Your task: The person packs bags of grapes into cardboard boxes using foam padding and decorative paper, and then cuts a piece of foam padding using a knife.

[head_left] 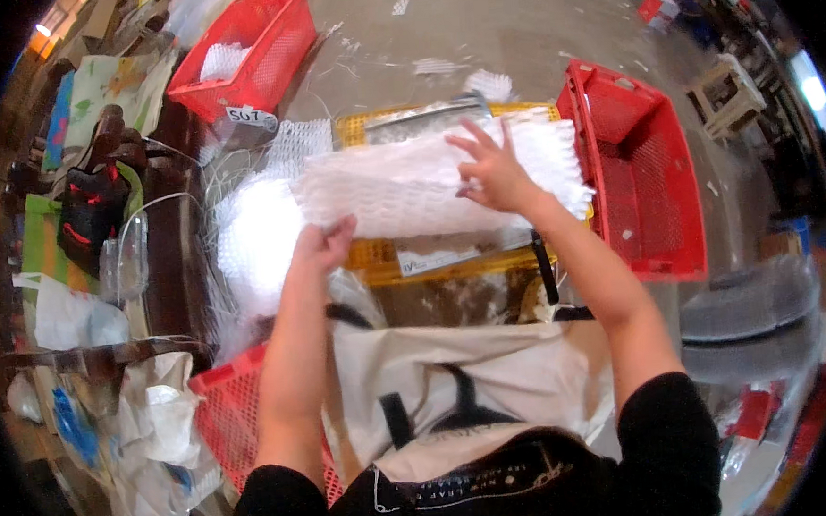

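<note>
A white foam net sleeve (399,188) lies flattened across a yellow crate (376,272) in front of me. At its near left corner, my left hand (329,242) has thumb and fingers pinched together on the foam edge. Over the sleeve's right half, my right hand (495,173) has its fingers spread apart, and nothing shows in it. Whether its fingertips touch the foam I cannot tell. To the left of the crate is a bright white heap of foam netting (260,234). A printed sheet (436,255) shows below the sleeve's near edge.
A red crate (649,177) stands at the right, another red crate (254,55) at the far left with white foam inside. A third red crate (228,411) sits by my left forearm. A beige cloth (476,363) covers my lap. A stool (727,97) stands far right.
</note>
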Demonstrator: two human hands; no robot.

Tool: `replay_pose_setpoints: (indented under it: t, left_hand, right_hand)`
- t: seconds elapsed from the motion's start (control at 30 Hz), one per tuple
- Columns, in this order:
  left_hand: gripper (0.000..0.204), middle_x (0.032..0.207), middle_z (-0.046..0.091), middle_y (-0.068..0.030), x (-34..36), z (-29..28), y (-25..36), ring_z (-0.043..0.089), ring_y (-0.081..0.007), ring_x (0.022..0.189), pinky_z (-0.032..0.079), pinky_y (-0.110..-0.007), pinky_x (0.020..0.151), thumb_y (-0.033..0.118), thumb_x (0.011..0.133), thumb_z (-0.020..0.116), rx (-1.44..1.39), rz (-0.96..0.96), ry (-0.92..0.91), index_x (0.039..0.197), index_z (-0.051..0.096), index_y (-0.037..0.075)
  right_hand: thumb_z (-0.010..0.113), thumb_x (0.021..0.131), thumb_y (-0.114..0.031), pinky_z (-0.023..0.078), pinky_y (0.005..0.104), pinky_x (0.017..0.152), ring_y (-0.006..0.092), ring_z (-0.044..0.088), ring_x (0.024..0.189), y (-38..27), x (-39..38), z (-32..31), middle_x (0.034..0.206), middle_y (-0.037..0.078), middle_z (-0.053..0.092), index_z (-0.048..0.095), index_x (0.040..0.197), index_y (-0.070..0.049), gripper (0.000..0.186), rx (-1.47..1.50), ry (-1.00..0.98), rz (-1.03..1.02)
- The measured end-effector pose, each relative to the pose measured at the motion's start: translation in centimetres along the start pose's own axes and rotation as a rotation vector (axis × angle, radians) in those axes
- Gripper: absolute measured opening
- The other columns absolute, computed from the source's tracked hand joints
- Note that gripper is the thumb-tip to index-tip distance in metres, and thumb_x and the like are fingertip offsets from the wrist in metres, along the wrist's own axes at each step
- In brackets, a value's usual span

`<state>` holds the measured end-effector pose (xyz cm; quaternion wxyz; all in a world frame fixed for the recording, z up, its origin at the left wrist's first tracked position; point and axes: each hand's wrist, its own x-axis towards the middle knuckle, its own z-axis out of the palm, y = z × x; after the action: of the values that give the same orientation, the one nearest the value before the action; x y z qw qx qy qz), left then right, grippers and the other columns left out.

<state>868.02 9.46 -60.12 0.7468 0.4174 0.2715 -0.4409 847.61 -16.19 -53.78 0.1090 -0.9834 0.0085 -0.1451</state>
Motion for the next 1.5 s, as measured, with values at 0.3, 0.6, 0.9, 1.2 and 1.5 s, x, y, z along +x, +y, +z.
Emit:
replay_pose_setpoints:
  t: [0.3,0.6,0.9,1.2,1.5]
  left_hand:
    - [0.018,0.075,0.06,-0.0102,-4.4,-1.9,2.7,0.06,-0.0199,0.063,0.052,-0.03,0.056,0.02,0.087,0.052,0.863,0.067,-0.239,0.092,0.058,0.003]
    - [0.034,0.096,0.064,-0.0106,-5.7,-2.0,3.4,0.063,-0.0203,0.085,0.053,-0.036,0.073,0.022,0.086,0.054,1.421,0.278,-0.554,0.114,0.057,0.002]
    - [0.092,0.139,0.035,-0.0192,-7.0,4.2,4.9,0.03,-0.0341,0.13,0.021,-0.042,0.108,0.037,0.064,0.078,1.629,1.652,-0.326,0.135,0.033,0.001]
    - [0.101,0.147,0.024,-0.0091,-0.9,10.7,-1.3,0.018,-0.0317,0.136,0.014,-0.053,0.109,0.058,0.06,0.071,2.368,1.202,-0.493,0.139,0.03,0.01]
    - [0.091,0.147,0.026,-0.0069,2.4,9.9,-4.4,0.021,-0.0315,0.135,0.019,-0.053,0.108,0.051,0.066,0.07,2.398,1.322,-0.868,0.14,0.03,0.017]
  right_hand:
    - [0.071,0.059,-0.014,0.016,0.064,0.104,0.0351,0.025,0.132,-5.5,-1.0,-2.4,0.136,0.01,0.038,0.051,0.069,-0.011,0.023,-0.036,0.068,-0.177]
    - [0.068,0.065,-0.013,0.04,0.0461,0.086,0.0328,0.054,0.096,-4.2,-3.3,-0.5,0.109,0.015,0.057,0.055,0.068,-0.008,0.015,0.062,-0.266,-0.047]
    - [0.061,0.078,-0.008,0.043,0.0455,0.067,0.0391,0.056,0.079,-2.7,-0.1,-1.5,0.082,0.019,0.059,0.044,0.104,-0.006,0.031,0.385,-0.477,0.144]
    - [0.057,0.08,-0.009,0.041,0.0441,0.086,0.038,0.054,0.094,5.4,8.4,4.7,0.097,0.017,0.06,0.046,0.115,-0.011,0.036,0.148,-0.375,0.225]
    - [0.065,0.077,-0.02,0.041,0.0401,0.088,0.0306,0.055,0.099,8.1,5.7,9.5,0.104,0.01,0.062,0.064,0.096,-0.01,0.021,0.306,-0.055,0.291]
